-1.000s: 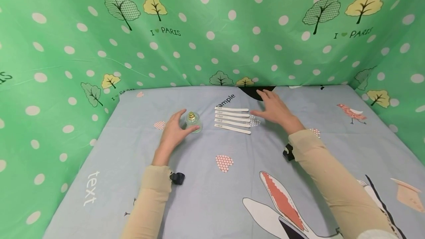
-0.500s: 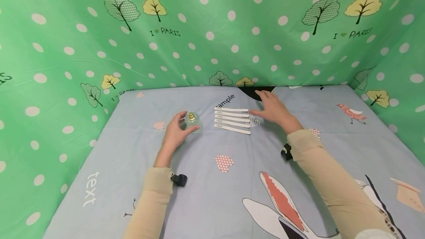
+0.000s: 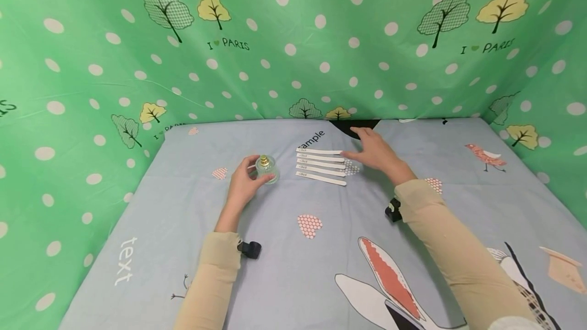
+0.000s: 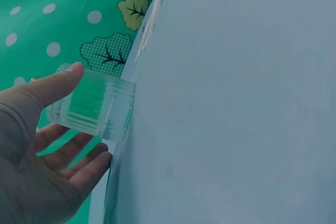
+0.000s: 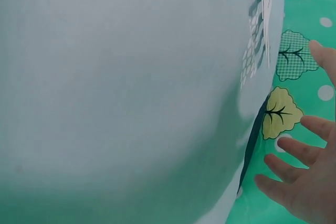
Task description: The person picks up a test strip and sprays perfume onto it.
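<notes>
A clear glass perfume bottle (image 3: pixel 266 168) with a gold sprayer neck stands upright on the cloth. My left hand (image 3: pixel 243 182) curls round its left side, thumb at the front and fingers behind. In the left wrist view the thumb lies against the ribbed glass bottle (image 4: pixel 94 103); whether every finger touches it, I cannot tell. Several narrow white strips (image 3: pixel 321 165), with small print at their left ends, lie fanned side by side to the right of the bottle. My right hand (image 3: pixel 378 152) hovers with fingers spread, its thumb beside the top strip's right end. It holds nothing.
A grey-blue printed cloth (image 3: pixel 275 248) covers the table. Behind it and at both sides hangs a green dotted curtain (image 3: pixel 257 75). Each wrist wears a small black camera, such as the left wrist camera (image 3: pixel 250 249).
My left fingers have closed in round the bottle, which stays in place. My right hand has drifted slightly left and down, its thumb now nearer the top strip. The strips have not moved.
</notes>
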`<state>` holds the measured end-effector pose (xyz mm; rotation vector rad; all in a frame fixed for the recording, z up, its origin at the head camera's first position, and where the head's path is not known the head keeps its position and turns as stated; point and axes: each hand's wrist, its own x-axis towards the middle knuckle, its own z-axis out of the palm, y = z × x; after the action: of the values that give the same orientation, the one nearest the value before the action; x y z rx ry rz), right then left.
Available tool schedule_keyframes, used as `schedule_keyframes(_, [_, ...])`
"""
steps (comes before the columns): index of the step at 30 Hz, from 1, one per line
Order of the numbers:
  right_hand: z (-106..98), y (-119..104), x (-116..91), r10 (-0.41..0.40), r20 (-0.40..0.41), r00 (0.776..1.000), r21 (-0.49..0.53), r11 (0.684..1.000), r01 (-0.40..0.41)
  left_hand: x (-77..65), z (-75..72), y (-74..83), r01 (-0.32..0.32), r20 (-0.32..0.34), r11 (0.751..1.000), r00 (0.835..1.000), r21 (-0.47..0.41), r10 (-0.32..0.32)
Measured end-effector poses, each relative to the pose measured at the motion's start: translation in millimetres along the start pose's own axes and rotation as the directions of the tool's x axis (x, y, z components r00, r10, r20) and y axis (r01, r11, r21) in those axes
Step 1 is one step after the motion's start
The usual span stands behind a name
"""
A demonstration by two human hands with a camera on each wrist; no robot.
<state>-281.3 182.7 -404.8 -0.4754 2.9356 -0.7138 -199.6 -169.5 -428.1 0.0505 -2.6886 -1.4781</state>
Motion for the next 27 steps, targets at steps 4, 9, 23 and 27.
schedule_keyframes(4, [1, -1, 2, 0.008, 0.008, 1.0, 0.022, 1.0, -0.009, 0.1, 0.3, -0.6, 0.004, -0.005, 1.0, 1.0, -0.014, -0.004])
schedule_keyframes(9, [4, -2, 3, 0.017, 0.009, 1.0, 0.034, 0.999, -0.018, 0.1, 0.7, 0.4, 0.009, -0.009, 1.0, 1.0, -0.027, -0.009])
schedule_keyframes(23, [9, -4, 3, 0.003, 0.002, 1.0, 0.085, 0.996, -0.003, 2.1, 4.2, -2.5, 0.024, 0.005, 0.998, 1.0, -0.055, -0.023])
schedule_keyframes(27, [11, -5, 2, 0.003, 0.001, 1.0, 0.112, 0.994, -0.003, 1.6, 4.9, -2.5, 0.023, 0.007, 0.998, 1.0, -0.062, -0.022])
